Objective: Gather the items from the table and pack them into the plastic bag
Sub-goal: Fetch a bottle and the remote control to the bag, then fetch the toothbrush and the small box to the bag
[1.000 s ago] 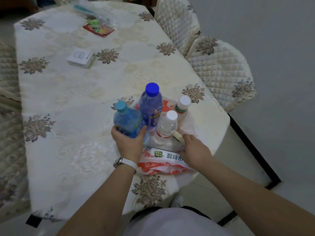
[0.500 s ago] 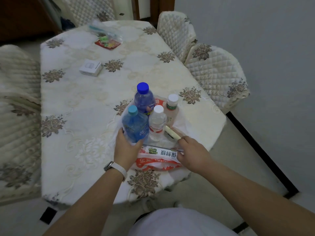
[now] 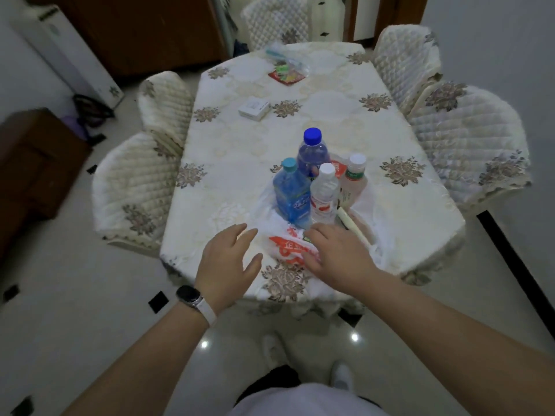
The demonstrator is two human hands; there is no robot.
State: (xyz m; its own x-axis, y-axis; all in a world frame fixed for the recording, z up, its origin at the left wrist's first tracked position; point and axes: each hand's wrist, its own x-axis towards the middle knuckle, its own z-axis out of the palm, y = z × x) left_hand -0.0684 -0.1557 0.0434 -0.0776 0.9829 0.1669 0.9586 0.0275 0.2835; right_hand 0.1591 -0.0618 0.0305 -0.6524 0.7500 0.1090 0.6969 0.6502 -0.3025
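Your white shoes (image 3: 341, 375) stood on the shiny floor (image 3: 90, 295), just in front of the desk (image 3: 240, 163). You wore a watch (image 3: 189, 295) on your left wrist.

Your left hand (image 3: 228, 262) was over the near edge of the desk. Its fingers were spread out flat and it held nothing. Your right hand (image 3: 336, 253) was beside it, over the near part of the plastic bag (image 3: 288, 247). Its fingers were loose and it held nothing too. I could not tell if it pressed on the bag.

The plastic bag was white with red marks. It lay by the near edge of the desk, and its sides were pushed down flat. Four bottles stood up in the middle of it, close together. The light blue bottle (image 3: 292, 195) and the clear bottle (image 3: 324, 196) were nearest to you, side by side. Behind them stood the dark blue bottle (image 3: 312, 151) with its blue cap, and the pale bottle (image 3: 354, 178) with a white cap was on the right. A thin white stick (image 3: 351, 225) lay tilted in the bag, just right of the clear bottle.

Farther away, a small white box (image 3: 254, 108) lay flat near the middle of the desk. By the far edge lay a see-through pouch (image 3: 288, 70) with bright things inside. Padded chairs (image 3: 468, 139) stood along the edges of the desk.
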